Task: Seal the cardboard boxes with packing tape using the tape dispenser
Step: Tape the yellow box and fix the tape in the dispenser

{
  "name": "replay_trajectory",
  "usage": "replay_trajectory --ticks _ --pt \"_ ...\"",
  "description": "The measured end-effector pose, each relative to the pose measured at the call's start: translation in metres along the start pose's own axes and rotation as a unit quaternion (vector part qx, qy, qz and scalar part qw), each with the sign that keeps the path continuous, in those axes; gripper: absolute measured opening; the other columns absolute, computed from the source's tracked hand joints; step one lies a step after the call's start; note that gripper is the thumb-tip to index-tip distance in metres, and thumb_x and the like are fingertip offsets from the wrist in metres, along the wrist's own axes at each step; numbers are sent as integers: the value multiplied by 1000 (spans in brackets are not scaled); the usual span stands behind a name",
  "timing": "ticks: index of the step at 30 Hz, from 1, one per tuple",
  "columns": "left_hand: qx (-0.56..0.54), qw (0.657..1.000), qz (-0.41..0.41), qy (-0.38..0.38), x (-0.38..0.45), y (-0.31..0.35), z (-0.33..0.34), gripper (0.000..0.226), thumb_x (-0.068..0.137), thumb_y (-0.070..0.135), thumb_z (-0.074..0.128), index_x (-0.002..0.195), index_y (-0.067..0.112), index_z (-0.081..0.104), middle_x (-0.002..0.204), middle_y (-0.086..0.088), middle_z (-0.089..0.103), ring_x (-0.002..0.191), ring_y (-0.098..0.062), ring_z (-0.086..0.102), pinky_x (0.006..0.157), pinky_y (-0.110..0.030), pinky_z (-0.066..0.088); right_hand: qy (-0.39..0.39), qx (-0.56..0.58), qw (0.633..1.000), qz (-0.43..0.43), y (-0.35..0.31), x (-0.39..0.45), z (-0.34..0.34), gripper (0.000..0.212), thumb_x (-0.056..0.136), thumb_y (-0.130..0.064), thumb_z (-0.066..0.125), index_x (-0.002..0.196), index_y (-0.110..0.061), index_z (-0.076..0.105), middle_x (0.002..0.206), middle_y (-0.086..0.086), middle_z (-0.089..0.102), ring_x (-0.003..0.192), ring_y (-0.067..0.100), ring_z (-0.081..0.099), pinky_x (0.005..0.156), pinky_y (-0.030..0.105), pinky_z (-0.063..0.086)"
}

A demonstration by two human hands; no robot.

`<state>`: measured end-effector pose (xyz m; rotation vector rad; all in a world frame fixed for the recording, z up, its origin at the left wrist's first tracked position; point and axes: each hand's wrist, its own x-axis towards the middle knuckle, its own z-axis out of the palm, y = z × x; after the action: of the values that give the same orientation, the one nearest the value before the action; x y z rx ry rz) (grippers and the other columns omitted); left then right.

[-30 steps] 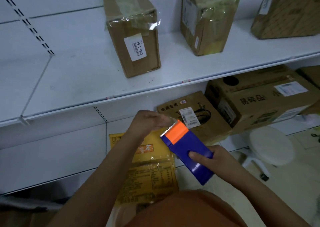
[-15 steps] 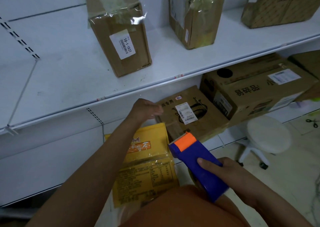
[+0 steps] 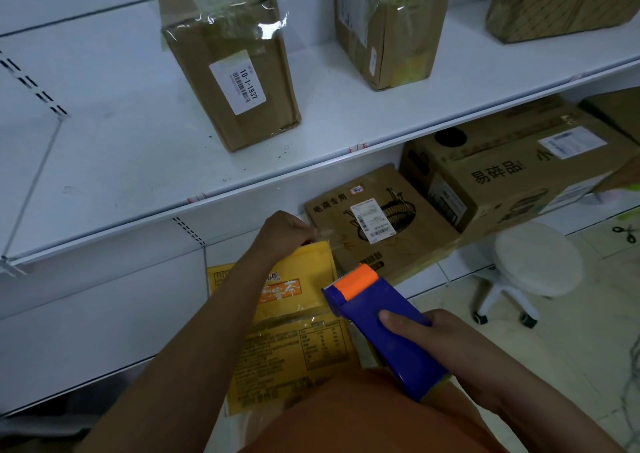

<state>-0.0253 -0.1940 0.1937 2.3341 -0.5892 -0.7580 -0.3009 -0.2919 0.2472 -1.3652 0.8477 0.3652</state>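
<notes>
Ideally the left hand [image 3: 284,232], pinching the clear tape [image 3: 329,241], keeps it taut while the right hand [image 3: 440,341] grips the dispenser [image 3: 377,324] steady.

Tape dispenser [image 3: 384,328]: blue body, orange head at its upper-left end, tilted diagonally. Brown cardboard box [image 3: 377,224] with white label lies on the lower shelf. Taped cardboard boxes [image 3: 228,57] stand on the upper shelf.

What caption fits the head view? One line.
Right hand grips blue tape dispenser; left hand pulls clear tape out.
</notes>
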Motion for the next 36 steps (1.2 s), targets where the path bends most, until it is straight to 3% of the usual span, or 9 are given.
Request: replay_trajectory --ticks 4,6,9,12,15,19,23,27,36 --pt "119 988 -35 -95 7 5 -1 40 90 40 71 103 3 76 109 -16 71 99 -22 66 73 -28 51 -10 11 1000 14 -2 4 1 54 81 -55 65 98 -4 73 85 10 76 77 22 73 68 25 53" --pt "215 968 -45 -121 6 11 -9 52 92 45 66 120 0 64 130 -18 61 120 -28 57 84 -27 46 -3 13 1000 18 -1 7 1 59 78 -58 66 101 -4 72 87 10 76 81 24 73 73 28 55" --pt "228 970 85 -25 0 16 -18 50 93 40 66 136 16 57 141 -9 55 128 -26 52 101 -31 43 -3 10 1000 24 -3 10 2 63 75 -61 67 102 -4 72 89 11 76 84 27 73 81 33 55" --pt "56 975 202 -74 -6 19 -8 35 98 40 57 129 27 65 134 5 63 121 -11 58 101 -27 47 -6 9 1000 27 -4 12 3 63 75 -61 67 103 -4 72 89 11 76 85 27 74 85 35 56" --pt "115 951 199 -208 -5 8 10 31 102 40 52 114 23 74 129 4 66 118 -8 60 105 -34 47 -6 11 1000 27 -5 15 3 63 74 -60 68 103 -4 71 88 11 76 84 27 74 82 34 56" --pt "203 936 249 -146 7 -8 11 33 101 48 48 104 30 75 127 19 65 110 2 60 97 -33 50 -7 -5 1000 21 -9 17 3 60 76 -59 67 101 -4 72 87 10 76 83 25 74 87 37 56" --pt "207 948 224 -91 20 -4 2 32 100 52 47 101 37 75 113 19 71 98 1 62 89 -29 50 16 -23 1000 -3 -24 26 8 48 78 -56 66 91 -10 72 78 2 76 71 15 73 69 26 54" --pt "218 956 193 -37 38 -19 -5 43 94 63 41 99 36 74 101 10 74 90 -8 65 83 -34 53 -1 -10 1000 -4 -40 32 13 56 76 -60 67 102 -10 71 89 5 77 83 21 74 84 35 57" --pt "176 973 151 2 59 -22 -24 35 92 57 43 76 40 70 109 17 70 104 -9 63 91 -31 46 -12 -2 998 69 -6 4 9 60 77 -63 62 100 -8 71 83 6 76 72 17 73 73 30 54"
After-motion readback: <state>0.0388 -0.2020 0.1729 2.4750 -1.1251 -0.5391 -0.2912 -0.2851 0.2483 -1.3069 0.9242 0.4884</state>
